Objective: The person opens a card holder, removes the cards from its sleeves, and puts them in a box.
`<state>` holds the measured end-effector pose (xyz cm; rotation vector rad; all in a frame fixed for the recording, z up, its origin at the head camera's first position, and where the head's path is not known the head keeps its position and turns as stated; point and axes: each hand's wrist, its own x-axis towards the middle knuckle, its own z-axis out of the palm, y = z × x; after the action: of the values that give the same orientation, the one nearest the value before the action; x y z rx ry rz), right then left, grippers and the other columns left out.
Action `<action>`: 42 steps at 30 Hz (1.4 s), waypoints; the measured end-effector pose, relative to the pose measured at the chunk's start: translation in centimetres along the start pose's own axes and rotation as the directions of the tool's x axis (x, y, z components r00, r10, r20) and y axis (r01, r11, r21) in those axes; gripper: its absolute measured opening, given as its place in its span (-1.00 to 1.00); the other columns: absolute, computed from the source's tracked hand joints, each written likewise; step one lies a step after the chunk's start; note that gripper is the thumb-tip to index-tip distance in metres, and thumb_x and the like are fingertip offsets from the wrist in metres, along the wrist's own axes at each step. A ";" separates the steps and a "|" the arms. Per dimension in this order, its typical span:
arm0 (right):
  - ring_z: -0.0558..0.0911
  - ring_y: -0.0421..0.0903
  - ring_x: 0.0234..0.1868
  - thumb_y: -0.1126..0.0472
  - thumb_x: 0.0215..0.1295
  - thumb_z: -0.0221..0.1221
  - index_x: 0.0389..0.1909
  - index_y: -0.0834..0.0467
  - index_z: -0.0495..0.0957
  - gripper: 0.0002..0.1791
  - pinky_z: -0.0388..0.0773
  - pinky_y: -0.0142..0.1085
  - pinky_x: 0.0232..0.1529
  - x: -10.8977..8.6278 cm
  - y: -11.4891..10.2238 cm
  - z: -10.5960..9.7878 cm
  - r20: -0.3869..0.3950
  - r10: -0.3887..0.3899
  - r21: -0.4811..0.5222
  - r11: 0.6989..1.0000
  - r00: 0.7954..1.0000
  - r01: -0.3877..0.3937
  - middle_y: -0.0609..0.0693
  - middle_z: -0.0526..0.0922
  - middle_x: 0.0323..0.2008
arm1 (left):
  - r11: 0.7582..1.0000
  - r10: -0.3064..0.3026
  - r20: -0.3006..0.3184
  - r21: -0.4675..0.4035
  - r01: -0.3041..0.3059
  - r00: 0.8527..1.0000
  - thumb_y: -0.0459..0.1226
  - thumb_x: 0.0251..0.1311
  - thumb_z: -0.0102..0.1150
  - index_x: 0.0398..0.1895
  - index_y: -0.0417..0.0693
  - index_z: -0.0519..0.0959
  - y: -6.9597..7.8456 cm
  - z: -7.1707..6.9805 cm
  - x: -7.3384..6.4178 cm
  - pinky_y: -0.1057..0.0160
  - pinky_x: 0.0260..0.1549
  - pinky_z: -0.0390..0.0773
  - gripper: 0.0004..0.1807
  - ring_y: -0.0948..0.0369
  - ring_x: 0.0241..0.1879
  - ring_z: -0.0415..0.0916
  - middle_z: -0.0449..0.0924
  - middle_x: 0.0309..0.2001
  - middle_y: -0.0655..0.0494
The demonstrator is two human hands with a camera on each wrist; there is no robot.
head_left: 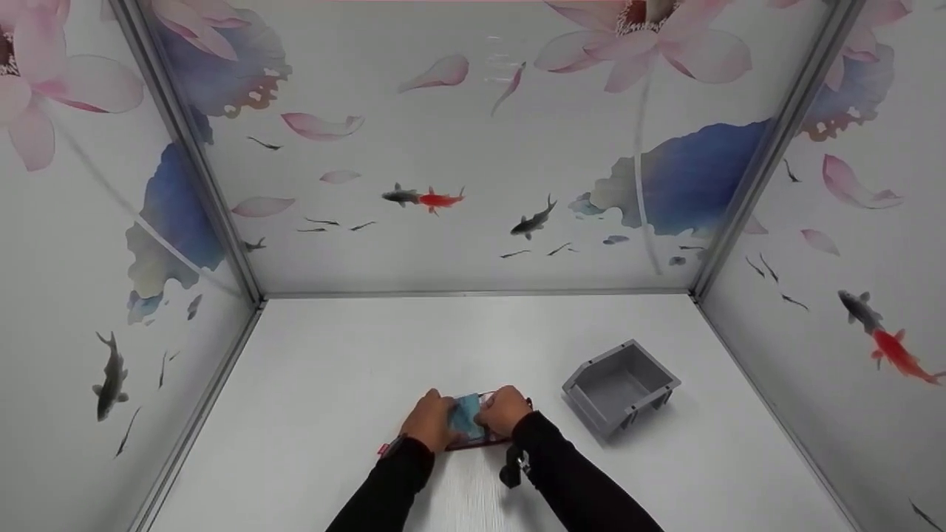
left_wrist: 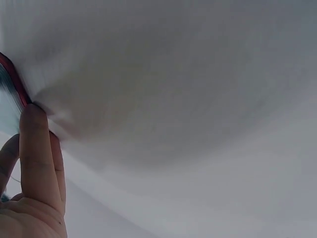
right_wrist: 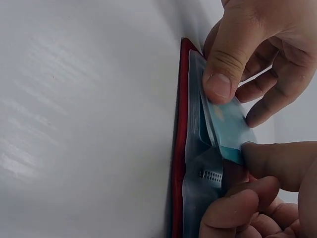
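A red-edged, clear-sleeved case [right_wrist: 181, 158] seemingly holds a teal card [right_wrist: 232, 125].

White tabletop [head_left: 347, 355], gray bin [head_left: 621, 388] toward the right, red-edged pouch [right_wrist: 195, 153].

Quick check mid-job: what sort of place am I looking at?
Probably a small indoor work booth: a plain white tabletop closed in on three visible sides by panels printed with flowers, with metal strips at the corners.

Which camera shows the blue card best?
The right wrist view: it shows the blue card close up, with fingers touching it. The head view shows it small, between left hand and right hand; the left wrist view catches only a bluish sliver, possibly it.
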<state>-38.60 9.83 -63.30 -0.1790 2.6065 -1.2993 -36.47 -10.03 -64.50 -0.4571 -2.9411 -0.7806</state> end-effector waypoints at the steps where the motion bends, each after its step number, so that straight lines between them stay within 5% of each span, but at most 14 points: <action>1: 0.44 -0.23 -0.67 0.30 0.30 0.44 -0.75 -0.02 0.54 -0.55 0.36 -0.34 -0.56 0.1 0.5 0.0 -0.010 -0.020 -0.004 1.000 1.000 0.020 -0.23 0.47 -0.76 | 1.000 0.002 0.002 0.001 -0.002 1.000 -0.21 0.05 0.85 0.11 -0.28 0.82 0.1 -0.1 -0.1 -0.01 -0.03 0.71 -0.41 0.09 -0.16 0.60 0.63 -0.15 -0.07; 5: 0.58 -0.18 -0.60 0.19 0.34 0.52 -0.64 0.01 0.74 -0.67 0.52 -0.28 -0.52 1.9 3.6 0.9 -0.050 -0.091 -0.037 0.995 0.995 0.089 -0.19 0.65 -0.66 | 1.000 -0.003 0.007 0.015 0.003 1.000 -0.20 0.10 0.84 0.14 -0.29 0.80 0.3 -0.3 -0.4 0.02 -0.04 0.71 -0.41 0.08 -0.16 0.60 0.63 -0.13 -0.09; 9: 0.65 -0.11 -0.56 0.27 0.30 0.55 -0.59 0.10 0.76 -0.73 0.62 -0.24 -0.45 1.9 3.6 0.7 -0.055 -0.037 0.011 0.999 0.998 0.038 -0.09 0.70 -0.61 | 0.999 -0.029 0.014 0.026 0.029 0.999 -0.20 0.13 0.81 0.16 -0.29 0.81 0.5 -0.2 -0.4 -0.01 0.01 0.72 -0.42 0.05 -0.12 0.63 0.64 -0.10 -0.11; 11: 0.60 -0.14 -0.60 0.28 0.28 0.51 -0.63 0.04 0.71 -0.70 0.55 -0.28 -0.50 2.3 4.5 0.8 -0.066 -0.083 0.019 0.996 0.994 0.085 -0.14 0.65 -0.65 | 0.999 -0.033 0.013 0.034 0.033 0.999 -0.20 0.13 0.81 0.16 -0.29 0.81 0.6 -0.2 -0.3 -0.04 0.04 0.73 -0.42 0.02 -0.10 0.65 0.66 -0.08 -0.13; 21: 0.51 -0.27 -0.67 0.43 0.24 0.33 -0.52 0.28 0.75 -0.85 0.47 -0.38 -0.50 -2.6 -1.4 -2.3 -0.097 -0.030 0.031 0.999 0.995 0.033 -0.15 0.59 -0.65 | 0.999 -0.049 0.022 -0.008 0.049 0.999 -0.25 0.06 0.85 0.06 -0.33 0.81 0.9 0.0 -0.2 -0.10 -0.02 0.70 -0.45 -0.02 -0.10 0.62 0.61 -0.11 -0.13; 26: 0.48 -0.27 -0.68 0.46 0.28 0.27 -0.60 0.16 0.63 -0.73 0.43 -0.39 -0.54 -2.7 -1.6 -2.6 -0.116 -0.019 0.009 1.000 0.993 0.020 -0.20 0.51 -0.66 | 1.000 -0.020 -0.009 -0.001 0.020 1.000 -0.23 0.05 0.85 0.07 -0.31 0.81 0.2 0.6 0.0 -0.08 -0.03 0.70 -0.44 0.00 -0.11 0.61 0.61 -0.10 -0.13; 33: 0.60 -0.22 -0.61 0.45 0.32 0.32 -0.50 0.21 0.71 -0.81 0.54 -0.34 -0.46 -3.0 -1.8 -3.4 -0.145 -0.028 -0.007 1.000 0.989 0.027 -0.01 0.74 -0.51 | 0.999 -0.040 -0.004 -0.003 0.040 0.999 -0.23 0.06 0.84 0.07 -0.31 0.81 0.7 0.3 -0.1 -0.12 0.02 0.71 -0.45 -0.04 -0.07 0.64 0.62 -0.08 -0.14; 42: 0.63 -0.17 -0.49 0.39 0.39 0.34 -0.44 0.21 0.72 -0.83 0.59 -0.31 -0.40 -3.4 -2.1 -5.4 -0.159 -0.016 -0.039 0.999 0.987 0.010 0.03 0.78 -0.37 | 0.999 -0.046 -0.010 -0.007 0.046 0.999 -0.22 0.08 0.84 0.09 -0.30 0.82 0.6 0.5 -0.2 -0.10 -0.02 0.69 -0.44 0.01 -0.11 0.59 0.59 -0.12 -0.11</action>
<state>-36.65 13.40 -58.01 -0.1021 2.7682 -1.3198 -36.06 -9.30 -64.71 -0.3858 -2.9508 -0.7960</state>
